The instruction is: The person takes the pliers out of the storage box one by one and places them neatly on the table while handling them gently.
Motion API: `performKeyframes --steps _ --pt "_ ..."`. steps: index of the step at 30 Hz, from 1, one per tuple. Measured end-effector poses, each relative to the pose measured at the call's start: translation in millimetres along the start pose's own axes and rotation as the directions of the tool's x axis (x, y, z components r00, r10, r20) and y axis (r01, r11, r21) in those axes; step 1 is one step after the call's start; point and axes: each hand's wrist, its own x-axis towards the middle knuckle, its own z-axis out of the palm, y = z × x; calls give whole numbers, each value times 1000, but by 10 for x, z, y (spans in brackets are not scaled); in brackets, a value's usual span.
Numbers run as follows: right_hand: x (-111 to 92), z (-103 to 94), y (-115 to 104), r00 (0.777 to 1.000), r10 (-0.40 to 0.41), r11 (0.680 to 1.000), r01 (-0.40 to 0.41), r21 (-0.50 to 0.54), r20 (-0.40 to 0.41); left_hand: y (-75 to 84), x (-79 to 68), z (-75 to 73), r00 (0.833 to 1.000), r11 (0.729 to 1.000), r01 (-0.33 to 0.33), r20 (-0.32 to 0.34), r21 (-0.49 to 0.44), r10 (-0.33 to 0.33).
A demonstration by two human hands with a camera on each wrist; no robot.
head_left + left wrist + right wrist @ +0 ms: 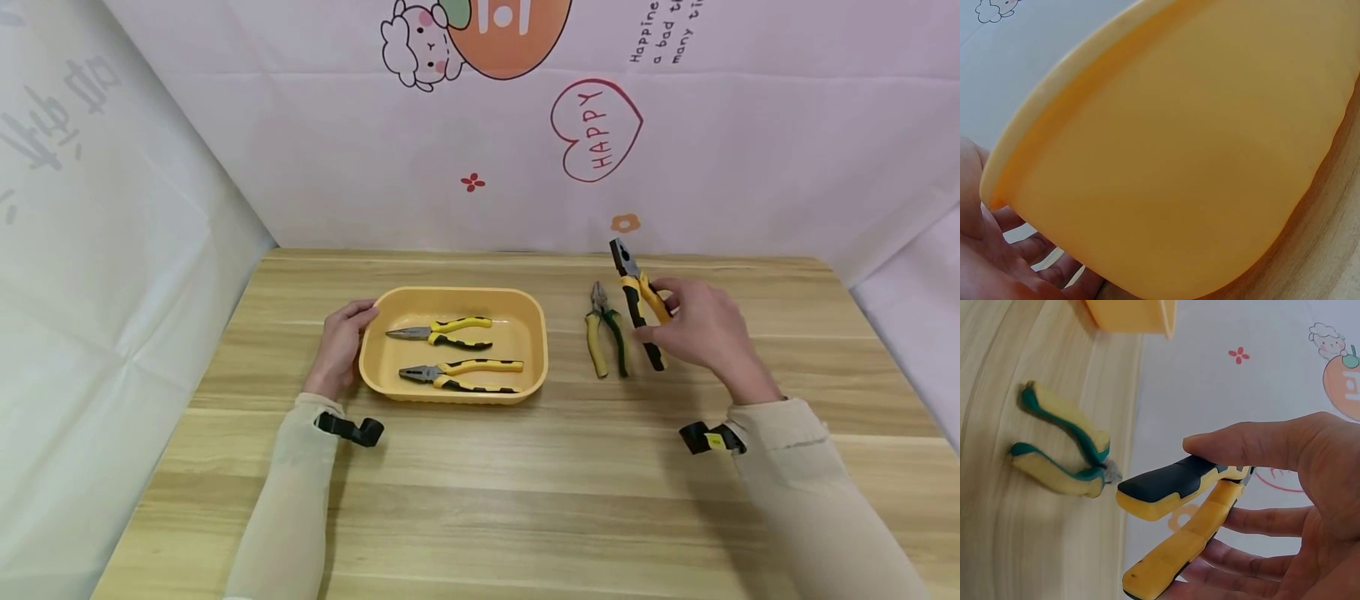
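My right hand (701, 321) grips yellow-and-black combination pliers (637, 312) above the table, their metal head tilted up toward the wall. In the right wrist view, the thumb presses one handle and the fingers lie along the other. Green-and-yellow pliers (600, 325) lie on the table just left of it, handles spread. A yellow plastic tray (453, 293) stands further left, holding needle-nose pliers (442, 331) and a second pair of combination pliers (465, 375). My left hand (341, 343) rests against the tray's left end, its fingers along the outer wall in the left wrist view (1022, 250).
The wooden table (487, 500) ends at a white printed cloth wall (337, 167) behind the tray. White cloth (90, 292) also hangs along the left side. Black wrist cameras (351, 429) sit on both sleeves.
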Motion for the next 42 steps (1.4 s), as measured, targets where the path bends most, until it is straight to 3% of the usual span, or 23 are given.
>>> performKeyframes --steps 22,42 --pt "100 131 365 991 105 994 -103 -37 78 -2 13 -11 1000 1000 -5 3 -11 5" --pt "155 273 541 984 155 988 -154 -22 87 -7 28 -21 1000 1000 -7 7 4 7"
